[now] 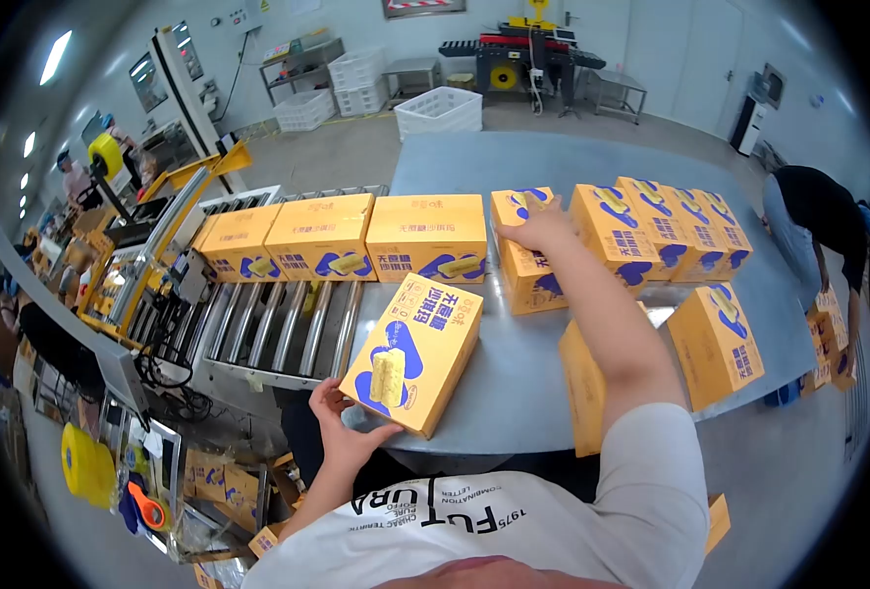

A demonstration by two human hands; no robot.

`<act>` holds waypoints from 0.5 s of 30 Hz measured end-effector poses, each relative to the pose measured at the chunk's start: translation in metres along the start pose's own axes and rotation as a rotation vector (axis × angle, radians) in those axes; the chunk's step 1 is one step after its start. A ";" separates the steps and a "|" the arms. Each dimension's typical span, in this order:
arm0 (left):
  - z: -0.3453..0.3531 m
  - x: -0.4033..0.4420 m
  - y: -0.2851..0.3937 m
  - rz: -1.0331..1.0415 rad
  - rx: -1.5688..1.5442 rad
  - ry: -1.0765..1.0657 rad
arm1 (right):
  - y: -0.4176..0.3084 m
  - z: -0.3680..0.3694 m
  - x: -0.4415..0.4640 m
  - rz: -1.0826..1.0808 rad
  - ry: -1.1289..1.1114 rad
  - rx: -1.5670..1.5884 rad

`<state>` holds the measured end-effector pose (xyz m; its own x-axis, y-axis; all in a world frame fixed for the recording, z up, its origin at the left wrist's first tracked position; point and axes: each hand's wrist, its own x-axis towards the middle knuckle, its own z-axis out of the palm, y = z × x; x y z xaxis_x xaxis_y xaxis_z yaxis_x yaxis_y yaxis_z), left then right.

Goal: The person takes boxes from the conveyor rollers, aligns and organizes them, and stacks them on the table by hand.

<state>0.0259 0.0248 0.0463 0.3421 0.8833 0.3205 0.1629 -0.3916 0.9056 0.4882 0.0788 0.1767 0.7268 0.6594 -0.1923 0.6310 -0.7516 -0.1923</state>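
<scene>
My left hand [349, 434] grips the near corner of a tilted yellow carton [417, 358], thumb on one side and fingers on the other. The carton has blue print and a picture of a pastry bar, and it lies by the near edge of the conveyor. My right hand [543, 231] reaches forward and clasps the top of an upright yellow carton [528, 280] on the metal table. A row of similar cartons [427, 236] lies on the rollers to the left of that carton.
Several upright cartons [612, 236] stand to the right on the metal table [455, 162]. Two more, a near carton [584, 388] and a right-hand carton [715, 344], stand closer to me. The roller conveyor [258, 329] runs left. A co-worker [818, 226] bends over cartons at the right.
</scene>
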 end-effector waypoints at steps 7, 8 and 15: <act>0.007 0.020 0.041 0.182 0.206 -0.307 | 0.007 0.008 0.034 -0.060 0.365 -0.391; 0.010 0.025 0.045 0.130 0.121 -0.357 | 0.012 0.006 0.034 -0.094 0.337 -0.330; 0.046 0.054 0.034 0.536 -0.242 -0.659 | 0.042 -0.043 -0.104 -0.652 0.482 0.039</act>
<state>0.0924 0.0469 0.0818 0.7923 0.2396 0.5611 -0.3471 -0.5792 0.7376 0.4502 -0.0222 0.2297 0.2592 0.8772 0.4041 0.9644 -0.2121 -0.1581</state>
